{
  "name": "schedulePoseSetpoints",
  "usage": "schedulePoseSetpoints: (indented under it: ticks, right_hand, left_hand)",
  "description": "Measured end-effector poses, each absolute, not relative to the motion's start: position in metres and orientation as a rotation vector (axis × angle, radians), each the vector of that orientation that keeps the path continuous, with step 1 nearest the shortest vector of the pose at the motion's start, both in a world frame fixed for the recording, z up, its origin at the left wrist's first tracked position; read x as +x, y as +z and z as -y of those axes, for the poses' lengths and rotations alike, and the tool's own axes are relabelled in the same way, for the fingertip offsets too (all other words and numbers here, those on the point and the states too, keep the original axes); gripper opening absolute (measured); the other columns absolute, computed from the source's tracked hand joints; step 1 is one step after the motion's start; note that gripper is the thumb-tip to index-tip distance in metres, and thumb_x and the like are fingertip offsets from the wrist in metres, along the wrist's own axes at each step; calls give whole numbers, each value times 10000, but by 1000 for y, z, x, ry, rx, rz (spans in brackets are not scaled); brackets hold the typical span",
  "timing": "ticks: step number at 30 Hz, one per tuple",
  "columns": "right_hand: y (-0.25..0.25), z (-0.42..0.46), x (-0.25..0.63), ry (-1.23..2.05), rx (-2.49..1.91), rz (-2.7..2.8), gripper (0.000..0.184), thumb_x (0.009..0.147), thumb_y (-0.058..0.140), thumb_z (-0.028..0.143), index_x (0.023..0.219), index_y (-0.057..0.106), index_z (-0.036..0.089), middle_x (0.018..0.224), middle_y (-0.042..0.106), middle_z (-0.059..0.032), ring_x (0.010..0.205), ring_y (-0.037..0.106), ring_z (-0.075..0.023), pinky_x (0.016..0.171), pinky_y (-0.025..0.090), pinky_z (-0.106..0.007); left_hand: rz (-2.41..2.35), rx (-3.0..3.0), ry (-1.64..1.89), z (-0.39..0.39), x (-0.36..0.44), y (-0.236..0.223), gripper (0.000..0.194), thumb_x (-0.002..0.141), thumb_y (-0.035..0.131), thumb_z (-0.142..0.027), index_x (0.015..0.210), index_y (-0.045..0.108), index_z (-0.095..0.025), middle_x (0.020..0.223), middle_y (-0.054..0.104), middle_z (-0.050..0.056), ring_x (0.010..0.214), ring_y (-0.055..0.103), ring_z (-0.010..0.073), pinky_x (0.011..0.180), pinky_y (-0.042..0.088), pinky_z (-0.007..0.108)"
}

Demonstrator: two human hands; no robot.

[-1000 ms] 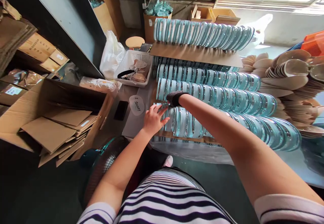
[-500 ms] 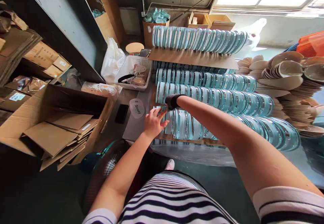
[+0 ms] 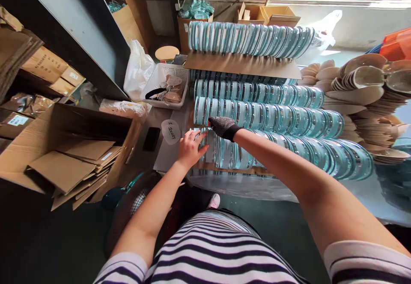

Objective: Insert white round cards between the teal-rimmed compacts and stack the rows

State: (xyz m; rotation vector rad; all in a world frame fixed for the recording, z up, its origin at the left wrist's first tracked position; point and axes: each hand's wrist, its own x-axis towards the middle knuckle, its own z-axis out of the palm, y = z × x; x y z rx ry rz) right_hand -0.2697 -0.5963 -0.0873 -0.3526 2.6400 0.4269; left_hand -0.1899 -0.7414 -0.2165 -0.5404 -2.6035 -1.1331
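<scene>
My bare left hand (image 3: 191,149) is at the left end of the nearest row of round, clear, teal-edged discs (image 3: 226,153) that look like glass lids. Its fingers are spread, and the tips reach the end discs. Just above and to the right, my right hand (image 3: 222,127), in a black dotted glove, has its fingers curled, with a reddish fingertip showing. Whatever it may hold is hidden. Behind it, a second row of similar discs (image 3: 269,115) stands on edge.
Cardboard (image 3: 244,63) carries another row of discs at the back. Left are a white basket (image 3: 184,76), an oval white card (image 3: 171,131), a dark phone-like slab (image 3: 151,139) and a carton (image 3: 19,155) of flat cardboard. Brown stacked bowl-like pieces (image 3: 366,100) stand right; a fan (image 3: 136,215) is below.
My right hand has turned so that the back of its glove now shows; before, it was bent down at the row. My left hand stays at the end discs. The view has shifted slightly.
</scene>
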Motion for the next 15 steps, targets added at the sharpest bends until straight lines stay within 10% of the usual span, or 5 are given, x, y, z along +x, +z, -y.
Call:
schedulePoseSetpoints:
  ticks: [15]
  right_hand:
    - [-104,618,-150,620,-649,-2454,547,976,109,141,1389,468,125,1234,603,-220,998,634,-263,754,505,-388]
  left_hand:
    - [2727,-592,-1136,744,-196,-209,491,931,478,-514,1366,560,-302,1403,551,50,1324,411,265,1043,422,413]
